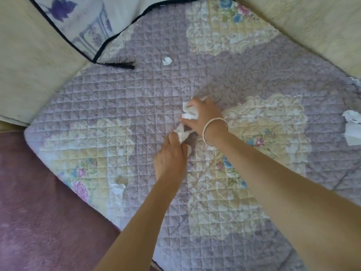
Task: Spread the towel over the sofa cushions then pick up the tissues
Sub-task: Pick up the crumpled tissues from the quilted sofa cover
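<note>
Towel (136, 98): quilted, lilac with cream floral patches; lies spread flat over the sofa seat.
Wad (189, 112): crumpled white tissue at mid-towel, enclosed by the curled fingers of the right hand.
Right hand (202, 116): palm down, clamped on the wad; a pale bangle (214, 131) circles the wrist.
Scrap (181, 134): crumpled tissue just below the wad, lying on the towel and pinched at the fingertips of the left hand.
Left hand (172, 153): back upward, fingertips closed on the scrap; the two hands sit close together, nearly touching.
Far tissue (167, 60): small white piece on the towel, well apart from the hands.
Near tissue (118, 187): on the towel near its left edge.
Edge tissue (353, 127): larger white piece at the right border of the view.
Pillow (88, 20): pale print with dark piping and a dark tassel (121, 65), its corner resting on the towel.
Back cushions (29, 65): cream, flanking the towel at left and upper right.
</note>
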Demonstrator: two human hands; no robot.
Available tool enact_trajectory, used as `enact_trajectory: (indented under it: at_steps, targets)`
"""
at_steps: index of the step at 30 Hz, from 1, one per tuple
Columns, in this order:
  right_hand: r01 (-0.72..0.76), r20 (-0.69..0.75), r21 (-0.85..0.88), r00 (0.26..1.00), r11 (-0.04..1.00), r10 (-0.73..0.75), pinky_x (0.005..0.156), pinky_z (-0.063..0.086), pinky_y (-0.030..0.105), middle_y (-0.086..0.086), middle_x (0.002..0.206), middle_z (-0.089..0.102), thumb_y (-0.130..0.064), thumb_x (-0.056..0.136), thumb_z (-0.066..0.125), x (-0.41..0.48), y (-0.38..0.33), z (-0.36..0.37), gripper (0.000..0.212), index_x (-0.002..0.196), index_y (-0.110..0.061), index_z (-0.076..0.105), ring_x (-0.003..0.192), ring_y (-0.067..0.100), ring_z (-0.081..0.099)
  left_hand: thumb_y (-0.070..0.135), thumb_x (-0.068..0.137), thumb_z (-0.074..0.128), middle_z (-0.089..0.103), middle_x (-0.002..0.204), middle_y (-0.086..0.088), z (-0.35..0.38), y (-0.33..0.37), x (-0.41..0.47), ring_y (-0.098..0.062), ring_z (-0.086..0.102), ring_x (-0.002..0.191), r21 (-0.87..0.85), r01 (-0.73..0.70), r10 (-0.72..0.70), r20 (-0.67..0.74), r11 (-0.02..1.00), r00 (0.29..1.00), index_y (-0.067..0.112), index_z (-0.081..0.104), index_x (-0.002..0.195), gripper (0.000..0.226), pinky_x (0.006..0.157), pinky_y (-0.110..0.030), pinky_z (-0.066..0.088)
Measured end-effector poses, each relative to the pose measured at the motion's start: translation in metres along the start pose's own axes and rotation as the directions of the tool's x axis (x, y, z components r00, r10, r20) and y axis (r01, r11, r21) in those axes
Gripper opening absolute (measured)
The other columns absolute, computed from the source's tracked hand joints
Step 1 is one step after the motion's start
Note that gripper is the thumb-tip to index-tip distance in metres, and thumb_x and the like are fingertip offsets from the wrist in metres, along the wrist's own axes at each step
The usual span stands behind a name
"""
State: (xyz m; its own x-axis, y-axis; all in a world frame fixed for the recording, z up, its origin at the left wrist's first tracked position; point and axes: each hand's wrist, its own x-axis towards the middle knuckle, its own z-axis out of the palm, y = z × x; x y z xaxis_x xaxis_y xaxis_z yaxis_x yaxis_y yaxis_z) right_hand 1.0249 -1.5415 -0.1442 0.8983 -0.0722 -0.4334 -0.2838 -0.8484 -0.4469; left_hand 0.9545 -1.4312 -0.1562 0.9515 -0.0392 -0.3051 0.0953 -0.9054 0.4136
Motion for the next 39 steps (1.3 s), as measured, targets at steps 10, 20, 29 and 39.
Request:
enact_trajectory:
  at_steps: [10,20,29,39]
  targets:
    - [-0.034,-0.081,0.170,0.996,0.985,0.049,0.072,0.035,0.033,0.012,0.094,0.055,-0.019,0.087,0.059,-0.024,-0.026,0.018,0.015,0.095,-0.006,0.056,0.089,0.028,0.051,-0.001,0.092,0.039,0.062,0.092,-0.017,-0.025,-0.068,-0.063,-0.025,0.046,0.053,-0.176,0.201,-0.220,-0.093,0.964,0.971,0.004,0.057,0.110,0.026,0.039,-0.021,0.025]
    - [0.084,0.117,0.207,0.987,0.975,-0.110,0.076,0.047,0.032,0.011,0.105,0.060,-0.015,0.088,0.059,-0.051,-0.059,0.065,0.014,0.099,-0.006,0.058,0.095,0.027,0.057,0.046,0.081,0.060,0.056,0.102,-0.022,-0.028,-0.101,-0.059,-0.040,0.060,0.075,-0.289,0.476,-0.544,-0.241,0.831,0.804,0.000,0.039,0.110,0.058,0.050,-0.030,0.035]
    - [-0.007,0.133,0.268,0.991,0.963,-0.030,0.043,0.027,0.022,-0.010,0.056,0.037,-0.027,0.089,0.059,-0.034,-0.051,0.072,0.023,0.079,-0.017,0.040,0.047,0.005,0.036,0.051,0.085,0.048,0.059,0.099,-0.022,-0.016,-0.124,-0.073,-0.038,0.058,0.071,-0.356,0.614,-0.710,-0.325,0.704,0.625,0.004,0.037,0.107,0.053,0.054,-0.032,0.033]
    - [0.047,-0.265,0.373,0.963,0.927,0.057,0.065,0.045,0.028,0.002,0.085,0.054,-0.013,0.087,0.061,0.026,-0.059,0.036,0.023,0.106,-0.003,0.052,0.072,0.017,0.051,0.014,0.098,0.038,0.036,0.047,-0.002,-0.016,-0.137,-0.065,-0.022,0.038,0.039,-0.419,0.476,-0.623,-0.359,0.773,0.695,0.008,0.031,0.080,0.020,0.036,-0.023,0.024]
